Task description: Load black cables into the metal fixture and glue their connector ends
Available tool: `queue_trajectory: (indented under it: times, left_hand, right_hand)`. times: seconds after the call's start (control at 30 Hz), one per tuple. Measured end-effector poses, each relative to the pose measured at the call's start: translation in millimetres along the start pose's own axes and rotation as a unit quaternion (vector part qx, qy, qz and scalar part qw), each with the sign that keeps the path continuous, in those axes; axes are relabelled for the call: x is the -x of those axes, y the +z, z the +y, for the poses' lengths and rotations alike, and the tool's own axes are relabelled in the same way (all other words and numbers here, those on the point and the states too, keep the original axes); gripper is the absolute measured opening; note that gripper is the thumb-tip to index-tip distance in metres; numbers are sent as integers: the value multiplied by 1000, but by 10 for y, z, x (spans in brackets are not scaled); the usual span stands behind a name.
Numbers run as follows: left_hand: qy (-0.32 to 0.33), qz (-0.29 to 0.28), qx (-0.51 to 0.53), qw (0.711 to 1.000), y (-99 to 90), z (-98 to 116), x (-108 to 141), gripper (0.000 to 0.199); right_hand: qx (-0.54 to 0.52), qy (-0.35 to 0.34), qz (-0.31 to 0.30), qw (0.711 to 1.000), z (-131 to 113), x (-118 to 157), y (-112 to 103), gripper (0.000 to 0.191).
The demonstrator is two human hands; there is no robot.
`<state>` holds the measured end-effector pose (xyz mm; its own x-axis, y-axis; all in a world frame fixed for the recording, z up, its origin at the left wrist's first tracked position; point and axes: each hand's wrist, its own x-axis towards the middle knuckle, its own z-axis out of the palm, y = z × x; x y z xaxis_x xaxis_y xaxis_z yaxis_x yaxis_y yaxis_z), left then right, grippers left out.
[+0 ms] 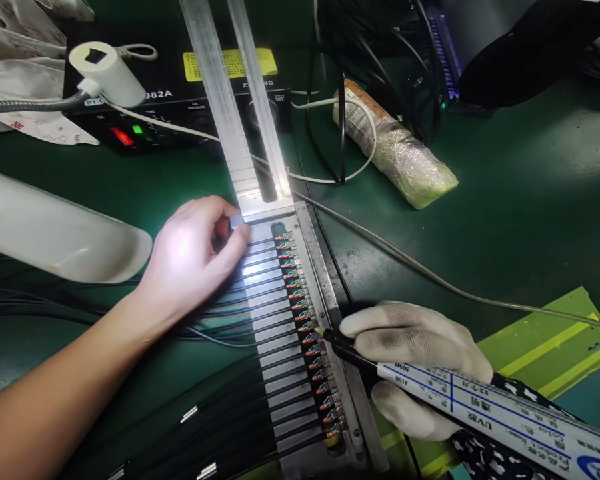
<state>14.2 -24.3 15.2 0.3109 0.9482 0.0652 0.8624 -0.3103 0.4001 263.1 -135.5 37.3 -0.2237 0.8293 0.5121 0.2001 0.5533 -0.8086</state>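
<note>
My right hand [420,347], in a white glove with stained fingertips, grips a UV glue tube [480,400] with a black nozzle. The nozzle tip is at the row of small wire ends and connectors [300,303] on a metal fixture [275,327]; whether it touches them I cannot tell. Several black cables [280,363] lie side by side across the fixture, their exposed coloured wires at the right. Bare, my left hand [195,253] pinches the fixture's upper left edge between thumb and fingers.
Behind stands a black control box [170,107] with red and green lights. A white lamp [55,227] reaches in from the left. A plastic-wrapped block [395,147] lies at the back, a yellow-green board [545,333] at the right. A grey cable [405,260] crosses the green mat.
</note>
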Motion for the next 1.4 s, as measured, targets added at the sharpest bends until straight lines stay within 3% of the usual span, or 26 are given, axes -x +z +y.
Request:
queue_trajectory:
  times: [0.5,0.67,0.87,1.03,1.4]
  left_hand:
    - [11,11,10,1000,9,6,-1,16]
    - [13,12,10,1000,19,-10,-2,15]
    - [7,12,11,1000,0,4,5,12]
    - [-1,9,5,1000,10,14,-5,11]
    - [-1,8,7,1000,-1,28,-9,13]
  right_hand:
    - [26,-2,-27,999,-8,-4,-31,27]
    - [64,-3,-42,997,-127,-27,-66,23]
    - [45,13,15,999,-130,142,-33,22]
    - [0,8,12,1000,-60,179,-5,30]
    - [6,2,9,1000,-54,116,-13,31]
